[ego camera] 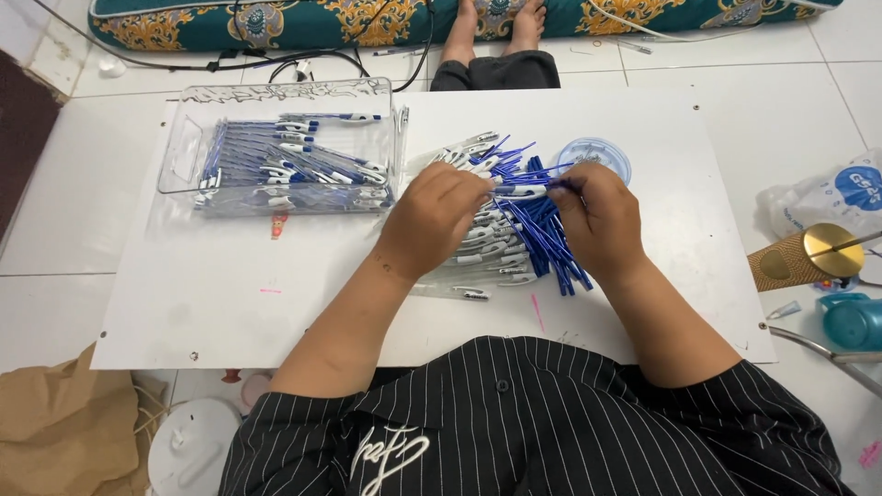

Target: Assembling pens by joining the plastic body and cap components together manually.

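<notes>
a: left hand (pixel 432 216), item one: fingers curled, pinching the white end of a blue and white pen (pixel 522 191) held level above the board. right hand (pixel 597 216)?

b: right hand: fingers closed around the pen's blue end, just beside a bundle of thin blue refills (pixel 547 241) lying under it.

a: containers?

b: clear plastic tray (pixel 179 152), rectangular, with handle cut-outs, on the white board's (pixel 230 294) far left part. contents: assembled blue and white pens (pixel 294 161), lying mostly lengthwise in a loose layer.

a: second container?

b: small round clear lid or dish (pixel 597 154), beyond the right hand. contents: cannot tell.

a: loose stock?

b: heap of white pen barrels (pixel 487 243) with clips, between the hands and beneath them, touching the refills.

a: off the board?

b: teal jug (pixel 854 321) and plastic bag (pixel 827 197) on the tiled floor to the right.
</notes>
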